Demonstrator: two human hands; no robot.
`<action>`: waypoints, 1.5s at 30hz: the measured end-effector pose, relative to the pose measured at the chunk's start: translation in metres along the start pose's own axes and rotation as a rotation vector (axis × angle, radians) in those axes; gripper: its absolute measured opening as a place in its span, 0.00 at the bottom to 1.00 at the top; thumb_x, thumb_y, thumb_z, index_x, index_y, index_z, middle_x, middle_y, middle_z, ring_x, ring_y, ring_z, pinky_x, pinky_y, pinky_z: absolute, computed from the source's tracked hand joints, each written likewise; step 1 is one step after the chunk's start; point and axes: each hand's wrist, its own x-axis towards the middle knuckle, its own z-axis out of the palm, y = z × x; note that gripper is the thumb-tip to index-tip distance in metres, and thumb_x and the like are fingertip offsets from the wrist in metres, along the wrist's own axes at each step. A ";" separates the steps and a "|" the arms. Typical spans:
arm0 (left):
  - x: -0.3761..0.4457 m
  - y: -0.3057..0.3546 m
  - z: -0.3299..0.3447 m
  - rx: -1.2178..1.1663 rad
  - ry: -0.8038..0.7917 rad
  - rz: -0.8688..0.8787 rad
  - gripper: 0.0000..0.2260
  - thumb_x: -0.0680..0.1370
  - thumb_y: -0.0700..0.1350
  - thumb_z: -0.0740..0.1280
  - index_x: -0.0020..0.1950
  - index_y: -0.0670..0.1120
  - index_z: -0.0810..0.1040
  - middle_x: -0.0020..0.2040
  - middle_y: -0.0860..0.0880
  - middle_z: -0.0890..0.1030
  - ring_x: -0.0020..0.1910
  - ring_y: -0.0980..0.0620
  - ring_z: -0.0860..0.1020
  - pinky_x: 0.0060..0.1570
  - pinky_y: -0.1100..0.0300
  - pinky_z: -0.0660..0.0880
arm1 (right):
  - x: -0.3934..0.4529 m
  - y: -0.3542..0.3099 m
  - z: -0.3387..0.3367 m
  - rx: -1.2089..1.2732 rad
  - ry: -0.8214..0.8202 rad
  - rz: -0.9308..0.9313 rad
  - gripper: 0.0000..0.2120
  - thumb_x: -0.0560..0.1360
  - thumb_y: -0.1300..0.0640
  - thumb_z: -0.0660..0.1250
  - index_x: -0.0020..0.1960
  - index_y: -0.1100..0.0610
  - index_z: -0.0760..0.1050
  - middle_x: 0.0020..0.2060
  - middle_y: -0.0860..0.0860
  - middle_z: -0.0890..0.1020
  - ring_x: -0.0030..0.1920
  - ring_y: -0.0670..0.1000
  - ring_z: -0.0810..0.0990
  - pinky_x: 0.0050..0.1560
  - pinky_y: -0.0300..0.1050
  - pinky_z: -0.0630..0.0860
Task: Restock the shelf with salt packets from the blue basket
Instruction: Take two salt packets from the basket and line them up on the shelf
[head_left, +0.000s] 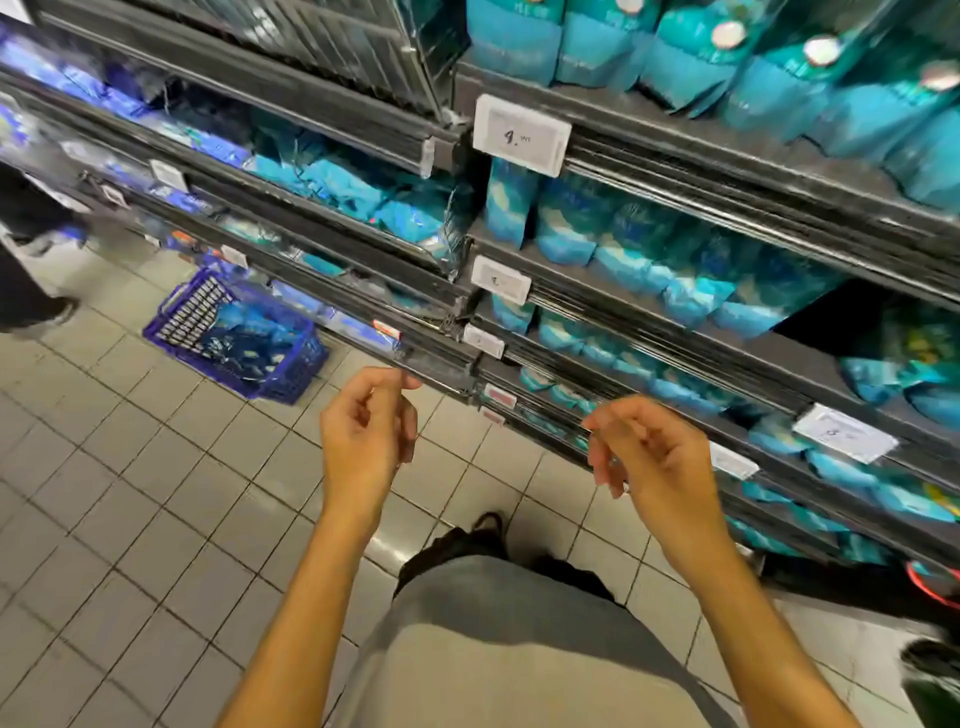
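Note:
A blue basket (291, 371) stands on the tiled floor at the left, against the foot of the shelving, with blue salt packets (244, 332) inside. Teal salt packets (644, 249) fill the dark shelves (675, 322) on the right. My left hand (366, 436) hovers in front of the lower shelf edge, fingers loosely curled and holding nothing. My right hand (654, 457) hangs level with it further right, fingers apart, also holding nothing, just before a low shelf rail.
White price tags (519, 134) clip to the shelf rails. Another person's dark legs and shoe (31, 291) stand at the far left. My own shoe (488, 525) rests on the tiled floor (130, 493) below my hands.

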 end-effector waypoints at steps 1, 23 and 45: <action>-0.005 -0.007 -0.006 0.030 0.021 -0.006 0.13 0.84 0.42 0.60 0.42 0.48 0.80 0.25 0.51 0.72 0.22 0.56 0.68 0.21 0.66 0.64 | -0.005 0.008 0.001 0.001 -0.026 0.022 0.12 0.81 0.64 0.65 0.42 0.54 0.81 0.29 0.57 0.78 0.27 0.50 0.74 0.26 0.41 0.70; -0.143 -0.099 -0.115 0.004 0.601 -0.362 0.14 0.86 0.43 0.59 0.45 0.42 0.80 0.26 0.48 0.73 0.22 0.54 0.68 0.23 0.65 0.66 | 0.035 0.070 0.117 -0.160 -0.629 0.218 0.09 0.79 0.63 0.65 0.43 0.56 0.80 0.30 0.52 0.79 0.29 0.47 0.75 0.25 0.37 0.68; 0.059 -0.104 -0.370 -0.021 0.589 -0.395 0.13 0.85 0.39 0.59 0.47 0.43 0.81 0.29 0.51 0.76 0.26 0.57 0.72 0.24 0.67 0.67 | 0.116 0.068 0.387 -0.345 -0.554 0.245 0.12 0.77 0.65 0.70 0.41 0.50 0.82 0.28 0.52 0.80 0.27 0.47 0.76 0.27 0.35 0.71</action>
